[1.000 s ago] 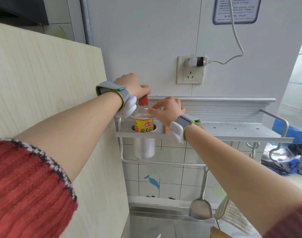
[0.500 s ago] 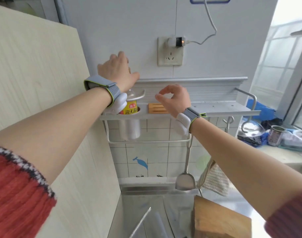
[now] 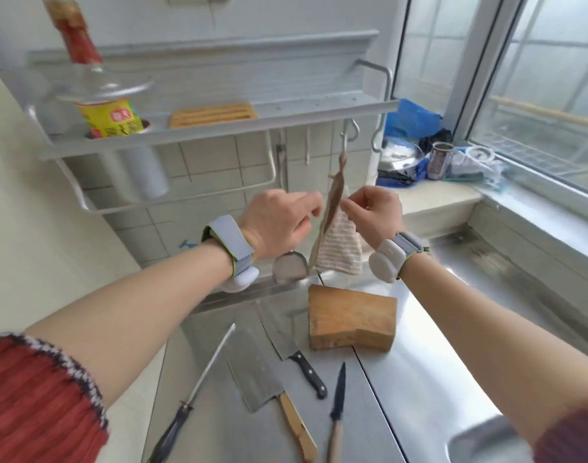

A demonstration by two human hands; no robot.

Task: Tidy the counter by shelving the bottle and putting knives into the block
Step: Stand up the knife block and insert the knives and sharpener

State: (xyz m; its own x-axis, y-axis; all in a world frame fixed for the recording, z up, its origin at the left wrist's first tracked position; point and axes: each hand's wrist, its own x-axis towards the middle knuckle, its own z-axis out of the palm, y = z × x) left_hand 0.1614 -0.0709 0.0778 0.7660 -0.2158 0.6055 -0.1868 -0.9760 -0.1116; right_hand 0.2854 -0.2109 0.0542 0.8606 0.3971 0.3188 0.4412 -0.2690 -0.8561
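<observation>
Both arms out; left hand (image 3: 279, 225) & right hand (image 3: 373, 212) loosely curled, empty.

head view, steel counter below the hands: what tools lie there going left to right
sharpening steel → cleaver with the wooden handle → cleaver with the black handle → small dark-bladed knife → wooden block, which sits farther back.

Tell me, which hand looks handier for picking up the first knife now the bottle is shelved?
Probably the left hand: both hands are empty and level, but the two cleavers lie below it, left of the wooden block. The right hand hangs farther from them.
</observation>
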